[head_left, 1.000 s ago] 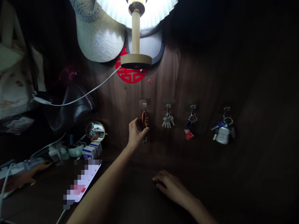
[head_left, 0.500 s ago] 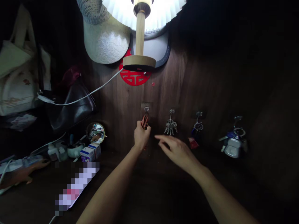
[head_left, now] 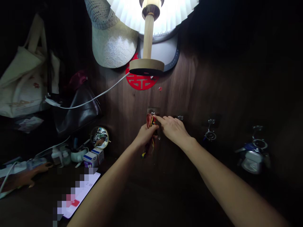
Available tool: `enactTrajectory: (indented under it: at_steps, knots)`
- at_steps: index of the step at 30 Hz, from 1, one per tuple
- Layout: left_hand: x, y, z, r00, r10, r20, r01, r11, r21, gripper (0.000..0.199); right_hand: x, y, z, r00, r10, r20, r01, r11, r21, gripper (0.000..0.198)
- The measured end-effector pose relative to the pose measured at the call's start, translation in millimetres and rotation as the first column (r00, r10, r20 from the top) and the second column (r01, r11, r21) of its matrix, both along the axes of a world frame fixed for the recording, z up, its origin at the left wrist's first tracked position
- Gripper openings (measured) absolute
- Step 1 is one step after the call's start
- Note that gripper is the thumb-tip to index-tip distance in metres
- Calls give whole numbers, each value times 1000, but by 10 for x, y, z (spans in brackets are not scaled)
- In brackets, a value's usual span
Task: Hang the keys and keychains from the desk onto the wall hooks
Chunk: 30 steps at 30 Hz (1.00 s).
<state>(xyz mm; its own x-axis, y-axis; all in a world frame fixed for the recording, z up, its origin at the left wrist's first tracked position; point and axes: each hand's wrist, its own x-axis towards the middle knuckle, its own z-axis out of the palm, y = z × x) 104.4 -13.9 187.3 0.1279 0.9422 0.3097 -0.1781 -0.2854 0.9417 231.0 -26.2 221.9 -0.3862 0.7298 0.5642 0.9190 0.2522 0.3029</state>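
My left hand [head_left: 147,134] is closed around a bundle of red and yellow cords [head_left: 149,120], held upright in front of the dark wood panel. Its loose lower end hangs below my fist and shows a small blue-and-yellow tip. A metal wall hook [head_left: 152,113] sits right at the top of the bundle. From the right, my right hand [head_left: 174,127] reaches in with its index finger stretched out, the fingertip touching the cords just under the hook. Its other fingers are bent and its thumb is hidden. Another metal hook [head_left: 180,117] shows just above my right hand; what hangs below it is hidden.
Further right, a key ring [head_left: 210,135] and a ring with a silvery pouch [head_left: 253,160] hang from hooks. A lamp [head_left: 147,66] is overhead. At left stand a round mirror [head_left: 99,137], small boxes [head_left: 93,157] and a lit phone [head_left: 81,195]; bags [head_left: 21,94] hang behind.
My right hand has moved left and up to the cords at the hook, now covering the bunch of keys. More of the cords shows below my left fist. The whole view has shifted slightly.
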Motion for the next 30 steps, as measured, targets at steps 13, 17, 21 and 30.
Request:
enactTrajectory:
  at_steps: [13,17,21,30]
  knots:
    - [-972,-348,-1440,391,-2,-920,-230,968,-100,27,557,-495,-316,866,185,-464,-105,976,192,38]
    - [-1131,-530,-1636,177,-26,-984,-278,958,-76,40,809,-542,-512,825,113,-554,-40,989,142,35]
    - [-1076,-631,-1586,56,67,-996,-245,968,51,41,915,-545,-562,807,72,-587,-17,995,98,35]
    - [-165,-225,-865,749,205,-630,-13,955,295,58,977,-255,-612,725,152,-672,-120,988,95,42]
